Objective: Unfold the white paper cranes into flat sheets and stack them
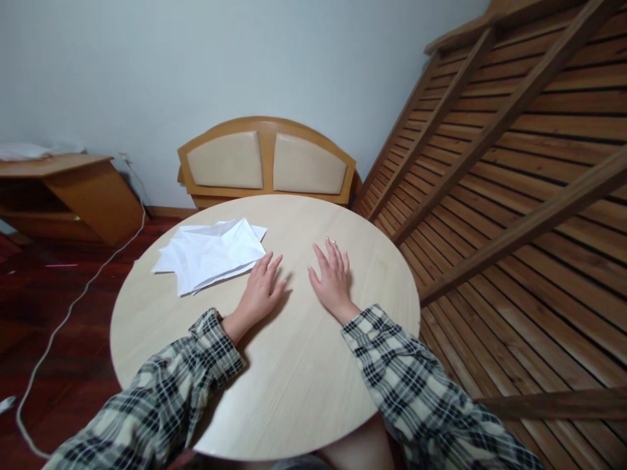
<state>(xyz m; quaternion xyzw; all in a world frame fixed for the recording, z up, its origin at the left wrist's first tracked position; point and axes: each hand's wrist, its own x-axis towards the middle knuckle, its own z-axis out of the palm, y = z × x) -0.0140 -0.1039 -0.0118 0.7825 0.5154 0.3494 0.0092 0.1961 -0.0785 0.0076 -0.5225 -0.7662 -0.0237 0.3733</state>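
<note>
Surface [294,365]: paper pile [215,258], sheet count unclear. Left hand [261,289] beside it, right hand [334,282] apart, fingers [332,254] released. Cut-off cabinet [100,199], dark inside.

Paper [213,254], beside the left hand [261,288]: plain white. Bench [298,372], beneath this and the right hand [335,281]: pale beige, faintly grained. Sleeves [409,372], behind both hands: black, grey and cream plaid. Headboard [268,156], beyond the hands: orange-brown frame, two cream panels. Wall [294,65], farther beyond: pale blue-grey. Slatted panel [539,171], right of the hands: brown, dark-striped. Floor [56,294], left of the hands: dark reddish brown.
</note>
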